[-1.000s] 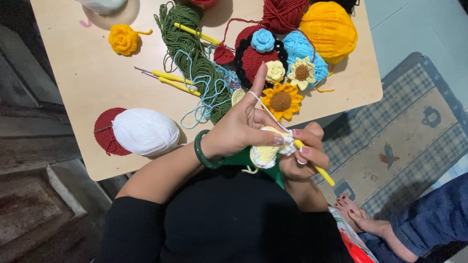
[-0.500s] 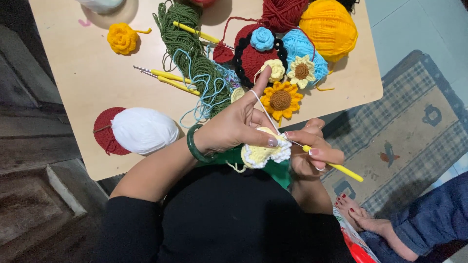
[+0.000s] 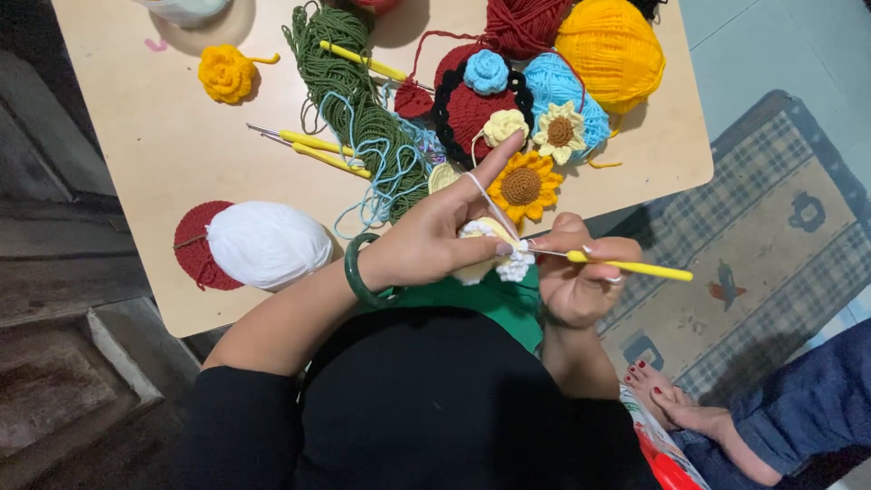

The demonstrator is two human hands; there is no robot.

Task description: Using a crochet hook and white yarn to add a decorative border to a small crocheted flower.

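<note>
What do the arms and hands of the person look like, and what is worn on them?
Both hands are bare, without gloves. The left hand has a dark green bangle around its wrist, and a black sleeve covers the upper arm while the forearm is uncovered. The right hand has light, whitish polish on its nails; no ring is clearly visible on either hand.
</note>
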